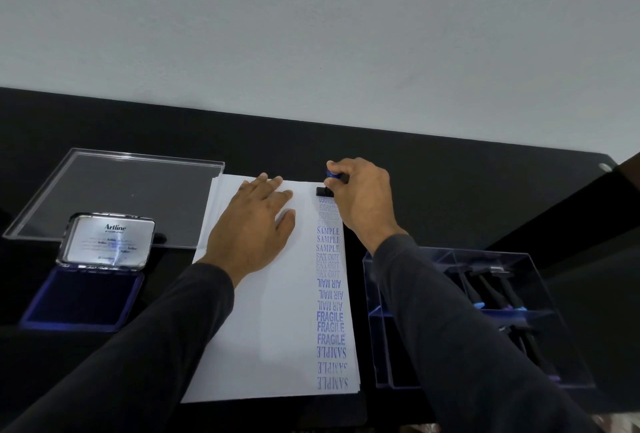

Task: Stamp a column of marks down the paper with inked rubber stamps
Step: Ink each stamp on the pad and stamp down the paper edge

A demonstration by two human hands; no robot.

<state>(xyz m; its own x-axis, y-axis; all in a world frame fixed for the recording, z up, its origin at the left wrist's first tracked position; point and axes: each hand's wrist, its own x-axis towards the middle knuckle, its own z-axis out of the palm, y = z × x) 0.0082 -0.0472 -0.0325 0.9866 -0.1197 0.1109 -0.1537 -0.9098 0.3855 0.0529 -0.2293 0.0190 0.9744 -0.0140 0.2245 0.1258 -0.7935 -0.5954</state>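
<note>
Where the right hand point(360, 193) curls round the stamp point(329, 186) at the centre of the frame, little of the tool shows: only a blue handle end between the fingertips and a black base down on the paper point(263, 328), at the top of the column of marks point(330, 294). The mark under the base is hidden, and the one just below it is half covered and cannot be read. Further down, the EXPRESS prints are faint; SAMPLE, FAX OUT, AIR MAIL and FRAGILE read clearly, some upside down.

Left of the column, the left hand point(252, 228) lies flat on the sheet, fingers straight and spread, pressing it down. Both sleeves run out of the lower edge of the frame.

The column hugs the paper's right edge, with bare sheet to its left. More sheets peek out under the top one along the left and lower right edges. At the far end, the paper stops just short of the table point(450, 169) edge below the pale wall.

At lower left, the ink pad point(83, 301) lies open, its lid point(109, 240) upright and overlapping a clear tray point(114, 190) behind it. At lower right, a clear box point(485, 321) holds dark stamps, blurred and partly hidden by the right forearm. Its near corner sits close to the paper's right edge.
</note>
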